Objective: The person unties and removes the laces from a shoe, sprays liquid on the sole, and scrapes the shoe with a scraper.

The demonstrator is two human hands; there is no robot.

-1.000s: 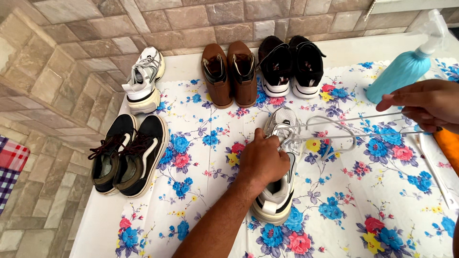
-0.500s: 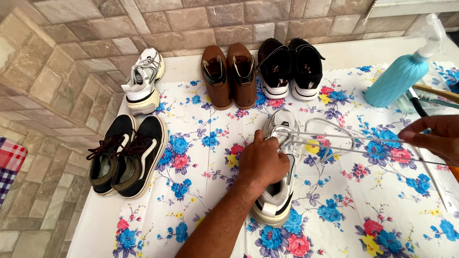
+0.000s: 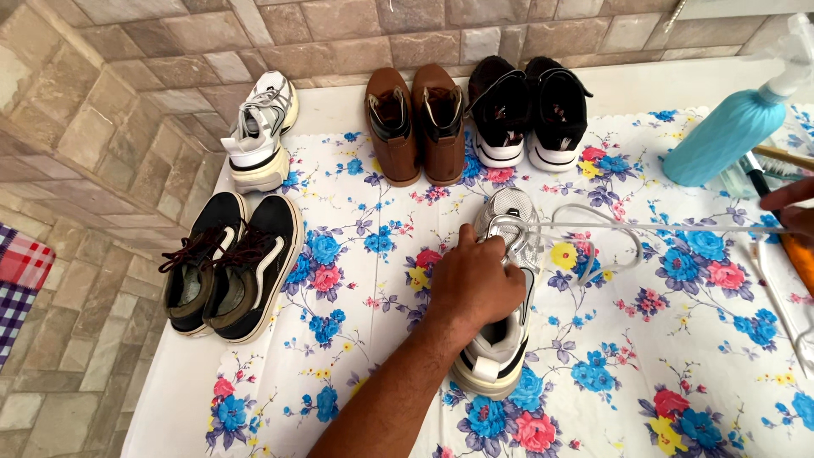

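Teal spray bottle (image 3: 727, 131), white trigger head, upper right on floral cloth (image 3: 356, 254).

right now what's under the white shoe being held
The flowered cloth lies under the white shoe. The left hand covers the shoe's middle, so the opening is hidden.

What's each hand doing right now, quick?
Left hand: closed on the white sneaker.
Right hand: mostly out of frame, pulling the white shoelace taut.

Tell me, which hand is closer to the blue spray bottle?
The right hand. It sits at the frame's right edge, just below the blue spray bottle, pulling a white shoelace. The left hand rests on the white sneaker mid-cloth, well left of and below the bottle.
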